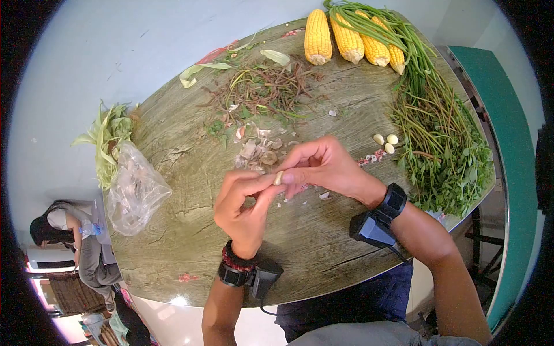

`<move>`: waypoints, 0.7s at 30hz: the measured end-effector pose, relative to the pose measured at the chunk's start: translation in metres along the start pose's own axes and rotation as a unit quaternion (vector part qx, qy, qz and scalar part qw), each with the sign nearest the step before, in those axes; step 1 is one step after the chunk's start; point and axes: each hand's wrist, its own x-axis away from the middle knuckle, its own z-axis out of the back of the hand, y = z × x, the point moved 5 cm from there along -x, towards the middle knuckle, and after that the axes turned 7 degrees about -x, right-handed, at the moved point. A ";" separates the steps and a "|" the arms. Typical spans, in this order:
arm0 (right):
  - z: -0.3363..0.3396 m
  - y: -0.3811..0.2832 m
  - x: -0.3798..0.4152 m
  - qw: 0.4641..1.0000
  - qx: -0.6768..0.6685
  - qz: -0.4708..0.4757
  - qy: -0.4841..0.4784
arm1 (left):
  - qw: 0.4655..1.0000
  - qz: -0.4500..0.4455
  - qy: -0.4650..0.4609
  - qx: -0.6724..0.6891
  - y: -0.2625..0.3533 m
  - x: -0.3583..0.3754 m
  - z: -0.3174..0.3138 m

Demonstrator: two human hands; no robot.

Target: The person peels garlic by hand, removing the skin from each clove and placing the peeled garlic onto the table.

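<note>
Between the fingertips of both hands is a small garlic clove (278,178), held over the middle of the table. My left hand (245,205) pinches it from the left, its fingers closed. From the right, my right hand (329,170) grips the same clove with thumb and fingers. Just behind the hands lies a heap of papery garlic skins (257,151), with small skin scraps (324,195) near the right hand. Three peeled garlic cloves (390,140) sit together to the right. Part of the held clove is hidden by the fingers.
Several yellow corn cobs (318,40) lie at the back right beside a long pile of leafy greens (444,155). Stems and root trimmings (265,86) are heaped at the back. A clear plastic bag (135,190) and corn husks (107,135) rest at the left edge. Another person (75,236) sits beyond.
</note>
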 end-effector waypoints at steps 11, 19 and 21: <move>0.001 -0.003 0.001 0.999 -0.020 0.029 0.023 | 0.997 0.049 -0.028 0.047 -0.003 -0.001 -0.004; 0.000 -0.005 0.002 0.999 -0.028 0.003 0.040 | 0.997 0.060 -0.035 0.038 0.000 -0.003 -0.005; 0.002 -0.006 0.002 0.999 -0.029 0.017 0.041 | 0.990 0.082 -0.065 0.097 -0.006 -0.002 -0.008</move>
